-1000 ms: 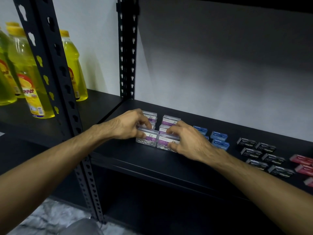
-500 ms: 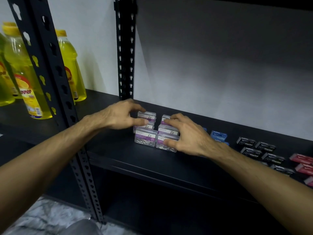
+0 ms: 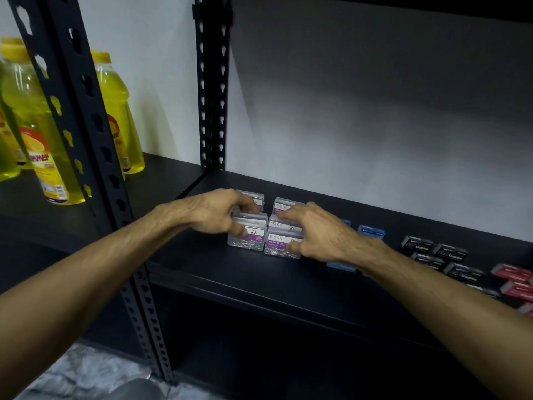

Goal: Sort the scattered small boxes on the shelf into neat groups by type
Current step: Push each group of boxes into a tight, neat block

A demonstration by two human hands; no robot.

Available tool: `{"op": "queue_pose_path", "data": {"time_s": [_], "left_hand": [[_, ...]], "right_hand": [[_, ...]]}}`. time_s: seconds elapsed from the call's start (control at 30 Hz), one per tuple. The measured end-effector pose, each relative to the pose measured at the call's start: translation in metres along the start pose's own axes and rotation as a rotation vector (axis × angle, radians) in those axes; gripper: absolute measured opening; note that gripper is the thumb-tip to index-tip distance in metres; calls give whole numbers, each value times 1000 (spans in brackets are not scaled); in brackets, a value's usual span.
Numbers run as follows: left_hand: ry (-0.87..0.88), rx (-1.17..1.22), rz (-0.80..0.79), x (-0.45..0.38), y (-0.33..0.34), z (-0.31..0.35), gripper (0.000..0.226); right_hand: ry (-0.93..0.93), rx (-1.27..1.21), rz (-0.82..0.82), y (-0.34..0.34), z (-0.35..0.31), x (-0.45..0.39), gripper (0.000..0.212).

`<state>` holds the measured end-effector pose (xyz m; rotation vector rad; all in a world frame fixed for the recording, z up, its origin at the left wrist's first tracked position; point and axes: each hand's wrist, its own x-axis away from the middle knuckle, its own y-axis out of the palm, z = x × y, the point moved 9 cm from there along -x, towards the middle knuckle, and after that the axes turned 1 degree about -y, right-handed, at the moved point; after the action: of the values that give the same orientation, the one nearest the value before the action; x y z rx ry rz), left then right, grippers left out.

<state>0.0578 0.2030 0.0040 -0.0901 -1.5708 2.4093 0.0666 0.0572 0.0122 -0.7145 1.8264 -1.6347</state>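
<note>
Several clear paper clip boxes with purple labels (image 3: 281, 245) stand in two tight columns on the black shelf (image 3: 259, 281). My left hand (image 3: 215, 212) grips the left column, fingers over the back box and thumb on the front one (image 3: 248, 241). My right hand (image 3: 314, 232) grips the right column, fingertips on top and thumb against the front box's side. To the right lie blue boxes (image 3: 371, 230), black staple boxes (image 3: 450, 252) and red boxes (image 3: 512, 272) in their own groups.
Black perforated uprights (image 3: 212, 82) (image 3: 86, 134) frame the bay. Yellow bottles (image 3: 43, 157) stand on the neighbouring shelf at left. A white wall (image 3: 375, 111) closes the back. A lower shelf sits in shadow beneath.
My left hand has dropped from the back box onto the left column and curled round it. My right hand has stayed on the right column, thumb now at the front box.
</note>
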Motion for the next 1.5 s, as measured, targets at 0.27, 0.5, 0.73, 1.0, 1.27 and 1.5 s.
{"op": "queue_pose_path", "data": {"time_s": [0.27, 0.5, 0.73, 1.0, 1.27, 1.5], "left_hand": [[23, -45, -15, -4, -1, -2, 55], [21, -32, -75, -8, 1, -5, 53], [20, 7, -89, -10, 1, -4, 49], [16, 55, -81, -10, 1, -4, 49], [13, 60, -89, -9, 2, -7, 51], [8, 48, -94, -7, 2, -5, 54]], "right_hand": [[10, -42, 65, -1, -3, 2, 64], [43, -81, 78, 2, 0, 2, 63], [66, -90, 74, 5, 2, 0, 64], [65, -100, 81, 5, 2, 0, 64], [77, -86, 127, 5, 1, 2, 63], [77, -80, 121, 5, 0, 1, 63]]}}
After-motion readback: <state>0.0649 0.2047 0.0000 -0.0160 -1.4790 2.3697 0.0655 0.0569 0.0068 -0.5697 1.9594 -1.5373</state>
